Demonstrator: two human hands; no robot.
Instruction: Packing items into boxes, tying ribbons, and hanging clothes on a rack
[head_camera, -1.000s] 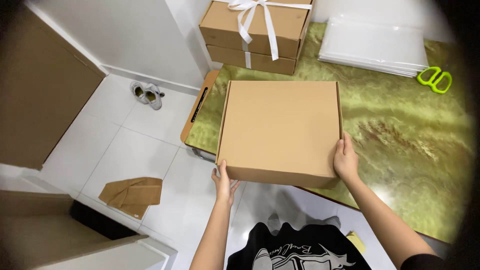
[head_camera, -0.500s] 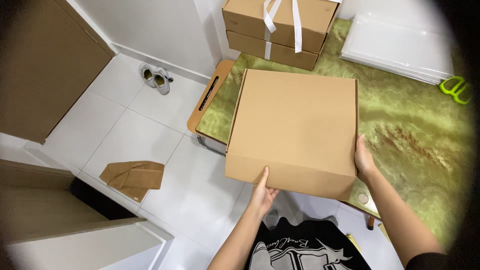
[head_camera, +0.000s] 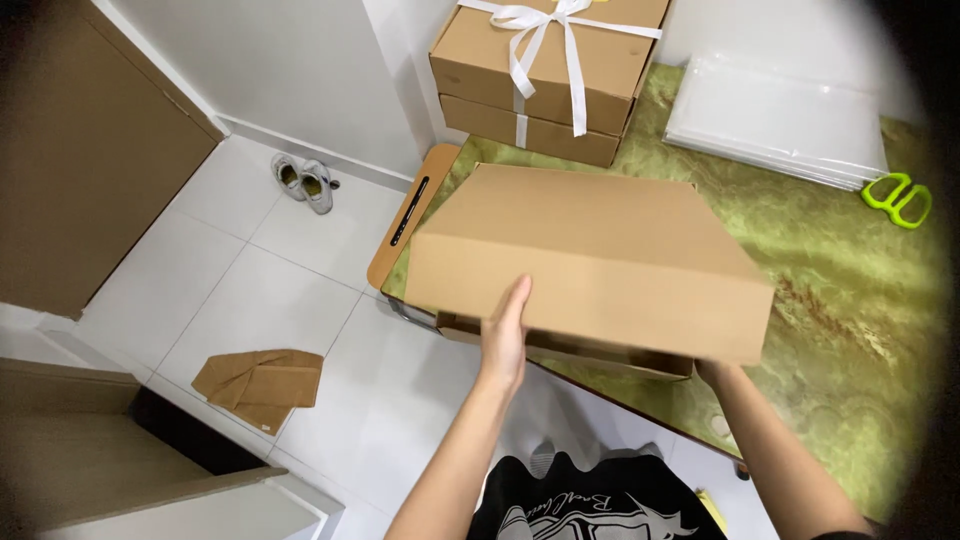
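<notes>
A: Item one?

B: We list a plain brown cardboard box, lid tilted up toward us, held over the near edge of the green marbled table. A shallow tray of the same cardboard shows under its front edge.

A: Hands?

B: The left hand lies flat against the front face of the box, fingers stretched upward, pressing rather than gripping. The right hand is under the box's right front corner; only a sliver shows, so we cannot tell whether it grasps or just props.

A: Further stock on the table?

B: Two stacked brown boxes tied with a white ribbon, at the far edge, behind the held box. A pile of clear plastic sheets to the right, and green-handled scissors just beside it.

A: Floor items?

B: A pair of pale shoes by the wall, a folded piece of cardboard on the white tiles, and a brown board with a slot beside the table's left edge.
</notes>
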